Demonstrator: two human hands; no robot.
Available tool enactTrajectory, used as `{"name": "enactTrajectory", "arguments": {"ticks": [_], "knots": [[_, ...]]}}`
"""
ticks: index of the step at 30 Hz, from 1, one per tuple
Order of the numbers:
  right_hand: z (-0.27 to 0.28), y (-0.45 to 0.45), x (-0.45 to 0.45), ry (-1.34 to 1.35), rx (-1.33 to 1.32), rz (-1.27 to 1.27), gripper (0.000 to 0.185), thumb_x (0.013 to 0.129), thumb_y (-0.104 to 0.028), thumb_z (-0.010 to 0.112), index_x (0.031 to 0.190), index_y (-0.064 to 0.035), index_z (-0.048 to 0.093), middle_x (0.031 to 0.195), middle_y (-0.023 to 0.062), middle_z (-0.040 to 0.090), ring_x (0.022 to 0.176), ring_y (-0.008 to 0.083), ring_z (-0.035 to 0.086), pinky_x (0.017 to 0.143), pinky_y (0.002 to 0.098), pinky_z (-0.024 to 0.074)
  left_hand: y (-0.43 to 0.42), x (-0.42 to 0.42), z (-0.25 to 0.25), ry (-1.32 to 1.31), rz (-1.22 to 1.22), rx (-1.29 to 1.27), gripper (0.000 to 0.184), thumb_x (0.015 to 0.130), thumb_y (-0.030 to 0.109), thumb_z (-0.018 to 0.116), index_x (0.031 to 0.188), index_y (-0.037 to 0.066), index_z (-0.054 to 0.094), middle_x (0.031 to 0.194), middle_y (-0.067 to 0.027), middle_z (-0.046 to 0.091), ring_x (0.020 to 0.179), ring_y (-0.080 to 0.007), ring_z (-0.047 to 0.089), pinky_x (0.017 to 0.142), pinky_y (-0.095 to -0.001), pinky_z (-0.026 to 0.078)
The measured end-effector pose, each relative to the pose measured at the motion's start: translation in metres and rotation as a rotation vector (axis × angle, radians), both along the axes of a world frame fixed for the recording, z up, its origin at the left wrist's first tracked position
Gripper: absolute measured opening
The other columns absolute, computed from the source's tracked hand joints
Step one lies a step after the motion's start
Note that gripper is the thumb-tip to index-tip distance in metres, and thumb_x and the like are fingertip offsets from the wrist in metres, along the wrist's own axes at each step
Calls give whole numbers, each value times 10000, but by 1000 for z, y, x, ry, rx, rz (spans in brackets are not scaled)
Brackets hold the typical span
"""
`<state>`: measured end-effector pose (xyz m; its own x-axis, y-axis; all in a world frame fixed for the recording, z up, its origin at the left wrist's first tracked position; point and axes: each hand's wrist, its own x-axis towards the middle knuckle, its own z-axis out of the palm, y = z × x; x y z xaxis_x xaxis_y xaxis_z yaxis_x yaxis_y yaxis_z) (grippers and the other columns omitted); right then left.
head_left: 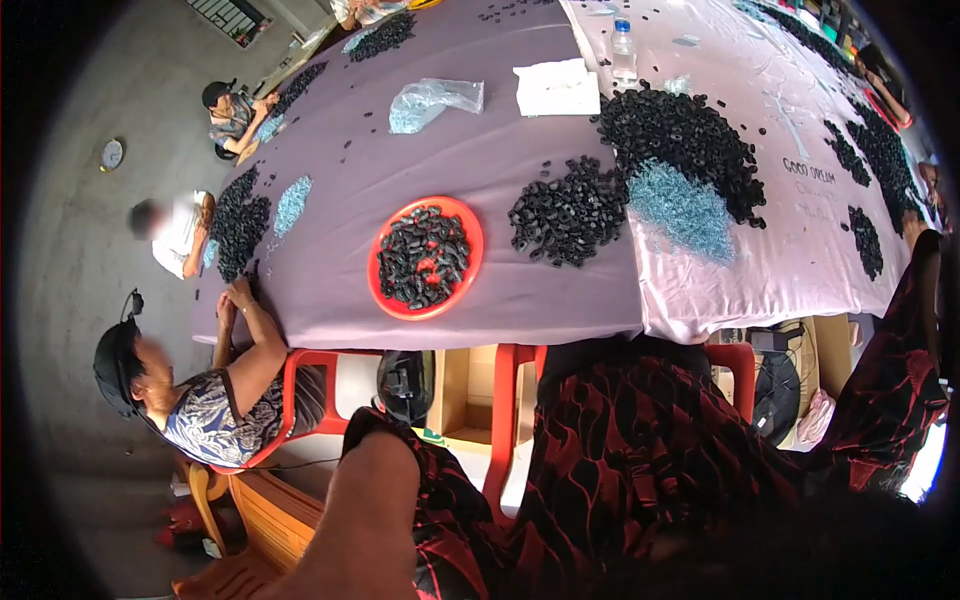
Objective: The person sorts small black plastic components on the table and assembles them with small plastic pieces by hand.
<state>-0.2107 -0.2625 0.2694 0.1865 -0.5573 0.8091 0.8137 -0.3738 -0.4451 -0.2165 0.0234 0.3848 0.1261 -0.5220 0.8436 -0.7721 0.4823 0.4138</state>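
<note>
A bare forearm (375, 500), mine on the left side, runs from a black-and-red patterned sleeve down out of the picture; my left hand is out of view. At the far right a sleeve of the same pattern stretches up to the table edge. A small part of my right hand (912, 226) shows at its end, beside a long pile of black pieces (885, 150); its fingers are too small to make out. In front of me lie a heap of small black parts (570, 212), a larger black heap (690, 140) and a pile of clear bluish pieces (685, 210).
A red basin (476, 255) holds black parts. Behind are a plastic bag (435, 105), white paper (556, 88) and a capped bottle (623, 55). Several people sit along the left, one (215, 410) on a red chair. A cardboard box (465, 395) stands under the table.
</note>
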Motion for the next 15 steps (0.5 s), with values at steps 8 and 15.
{"name": "enactTrajectory", "arguments": {"ticks": [8,15], "knots": [[-1,-10,-6,47,-31,-53,410,864,-318,536,1070,35,517,902,125,558,672,144,506,563,261,403,-3,6,-7,46,-57,-74,136,842,238,527,931,140,559,772,-1,532,570,-129,485,532,-205,410],[-1,-25,-14,130,-110,-33,410,865,-319,532,1065,39,518,897,128,560,672,145,511,563,259,406,-6,-6,-28,125,-37,-192,126,836,221,530,919,132,560,767,-3,528,561,-130,485,518,-201,406]]}}
